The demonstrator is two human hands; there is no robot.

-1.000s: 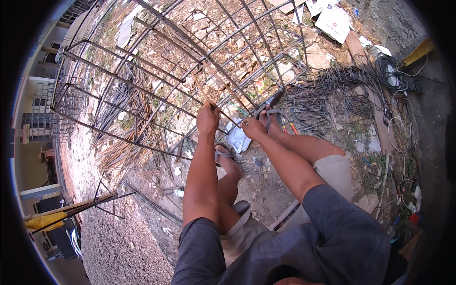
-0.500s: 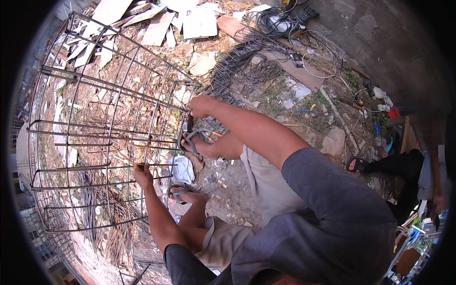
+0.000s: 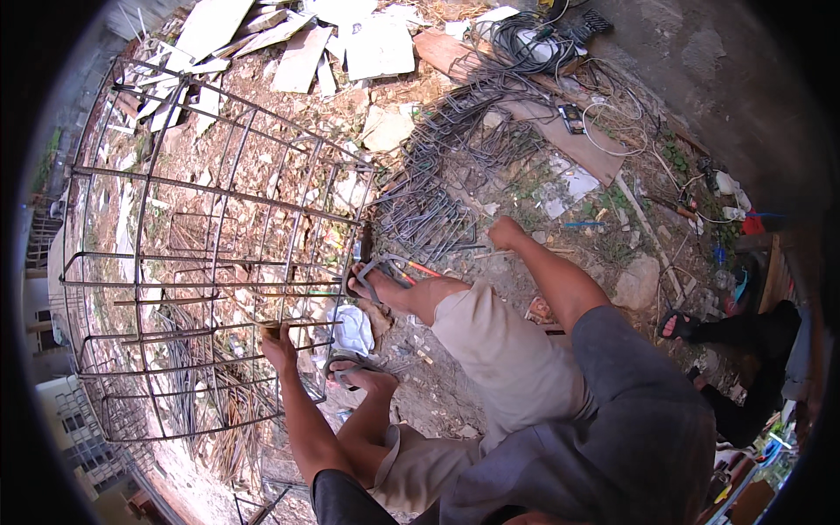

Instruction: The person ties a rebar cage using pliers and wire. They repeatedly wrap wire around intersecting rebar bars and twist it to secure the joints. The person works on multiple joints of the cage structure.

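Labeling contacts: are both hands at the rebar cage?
No, the left hand is at the rebar cage, but the right hand is apart from it, to its right.

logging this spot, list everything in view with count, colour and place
rebar cage: 1, dark brown, left
bent steel pieces: many, grey, upper centre
loose rods: many, grey and rusty, lower left
boards: several, white and tan, top
panel: 1, brown, upper right
cables: uncountable, black, top right
white sheet: 1, white, by the feet
orange handles: 2, orange, beside right foot
other person's legs: 2, black, right
shirt: 1, dark grey, bottom
shorts: 1, beige, lower centre
feet: 2, grey sandals, centre
left hand: 1, bare, at a cage bar
right hand: 1, bare, right of the cage
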